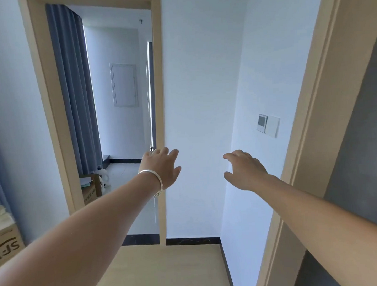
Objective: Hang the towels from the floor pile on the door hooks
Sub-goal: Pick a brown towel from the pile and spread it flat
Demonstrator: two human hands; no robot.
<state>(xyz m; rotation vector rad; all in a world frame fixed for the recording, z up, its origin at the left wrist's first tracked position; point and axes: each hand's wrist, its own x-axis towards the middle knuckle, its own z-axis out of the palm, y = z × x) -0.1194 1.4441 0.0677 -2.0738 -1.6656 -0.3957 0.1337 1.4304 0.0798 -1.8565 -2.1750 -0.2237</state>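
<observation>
Both my arms reach forward at chest height in a narrow hallway. My left hand (162,166), with a silver bangle on its wrist, is open and empty in front of the right post of an open doorway (158,101). My right hand (243,169) is open and empty too, held before the white wall (203,99). No towels, floor pile or door hooks are in view.
A second wooden door frame (308,126) stands close on the right, with a dark grey surface beyond it. A wall switch panel (268,125) is beside it. Cardboard boxes sit at the lower left (6,246) and past the doorway (90,188). Blue curtains (73,93) hang beyond.
</observation>
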